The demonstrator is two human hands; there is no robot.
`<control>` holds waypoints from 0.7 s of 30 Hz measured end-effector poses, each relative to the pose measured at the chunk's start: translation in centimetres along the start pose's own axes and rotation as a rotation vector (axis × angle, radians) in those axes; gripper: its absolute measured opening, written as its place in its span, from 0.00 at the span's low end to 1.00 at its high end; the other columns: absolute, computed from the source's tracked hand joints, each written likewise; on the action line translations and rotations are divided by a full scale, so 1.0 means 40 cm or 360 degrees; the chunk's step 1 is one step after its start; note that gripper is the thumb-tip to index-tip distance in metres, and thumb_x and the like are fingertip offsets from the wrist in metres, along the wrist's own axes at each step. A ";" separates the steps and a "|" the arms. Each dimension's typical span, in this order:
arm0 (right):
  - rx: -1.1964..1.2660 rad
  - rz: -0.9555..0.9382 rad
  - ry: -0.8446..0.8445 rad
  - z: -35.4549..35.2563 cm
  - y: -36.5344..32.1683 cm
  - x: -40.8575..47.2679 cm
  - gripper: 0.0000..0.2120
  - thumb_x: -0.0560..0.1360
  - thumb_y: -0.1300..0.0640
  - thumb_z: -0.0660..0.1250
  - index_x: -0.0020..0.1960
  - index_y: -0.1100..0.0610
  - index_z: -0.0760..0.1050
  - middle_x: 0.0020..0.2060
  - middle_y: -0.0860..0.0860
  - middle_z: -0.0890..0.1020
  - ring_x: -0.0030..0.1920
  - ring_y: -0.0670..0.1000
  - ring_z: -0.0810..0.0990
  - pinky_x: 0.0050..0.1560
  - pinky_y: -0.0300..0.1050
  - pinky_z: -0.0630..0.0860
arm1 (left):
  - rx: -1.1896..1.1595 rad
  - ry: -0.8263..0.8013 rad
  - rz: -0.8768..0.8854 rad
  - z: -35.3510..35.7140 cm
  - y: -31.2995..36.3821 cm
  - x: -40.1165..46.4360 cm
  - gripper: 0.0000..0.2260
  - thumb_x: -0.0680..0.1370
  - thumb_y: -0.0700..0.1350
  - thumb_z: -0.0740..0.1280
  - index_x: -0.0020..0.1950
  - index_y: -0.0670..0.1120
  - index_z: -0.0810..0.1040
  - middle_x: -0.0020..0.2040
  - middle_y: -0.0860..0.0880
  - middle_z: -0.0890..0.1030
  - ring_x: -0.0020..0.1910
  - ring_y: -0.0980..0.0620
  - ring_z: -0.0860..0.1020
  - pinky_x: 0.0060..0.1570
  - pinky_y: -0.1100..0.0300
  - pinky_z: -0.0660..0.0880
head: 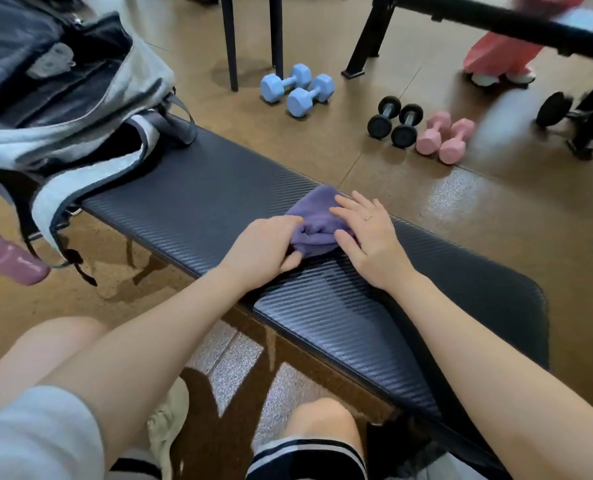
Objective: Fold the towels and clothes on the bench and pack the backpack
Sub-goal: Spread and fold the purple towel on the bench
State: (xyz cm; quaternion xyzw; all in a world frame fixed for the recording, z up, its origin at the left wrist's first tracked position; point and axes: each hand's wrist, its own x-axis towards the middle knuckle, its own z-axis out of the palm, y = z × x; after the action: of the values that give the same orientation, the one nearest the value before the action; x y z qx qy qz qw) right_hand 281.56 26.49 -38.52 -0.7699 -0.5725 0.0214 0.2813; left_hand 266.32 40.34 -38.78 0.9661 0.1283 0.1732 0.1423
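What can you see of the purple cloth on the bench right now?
The purple cloth is small, soft, fleecy-looking fabric, bunched and creased rather than flat, lying on the dark ribbed bench pad near its far edge. The left hand grips its near-left bunched end with curled fingers; the right hand rests on its right side, fingers straight. Its far corner sticks out uncovered. Whether it is a towel or a garment cannot be told.

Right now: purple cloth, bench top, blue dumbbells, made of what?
Purple cloth: soft fabric, likely fleece or microfibre; it bunches in folds.
Bench top: dark padded vinyl, probably; ribbed weave pattern, slight sheen.
Blue dumbbells: matte coating, likely vinyl or neoprene.
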 end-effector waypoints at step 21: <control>0.0522 -0.0194 -0.0195 0.166 -0.454 0.463 0.15 0.71 0.50 0.72 0.52 0.57 0.74 0.43 0.46 0.79 0.44 0.40 0.76 0.45 0.37 0.71 | -0.0755 0.0507 -0.0442 -0.393 -0.412 -0.109 0.16 0.72 0.50 0.67 0.56 0.51 0.68 0.49 0.64 0.73 0.46 0.68 0.73 0.45 0.76 0.67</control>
State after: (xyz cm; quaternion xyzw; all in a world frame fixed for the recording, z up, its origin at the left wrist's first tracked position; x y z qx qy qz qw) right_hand 269.78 49.14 -30.43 -0.6748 -0.6229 0.1444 0.3685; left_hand 253.24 57.95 -31.21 0.8399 0.2358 0.3263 0.3640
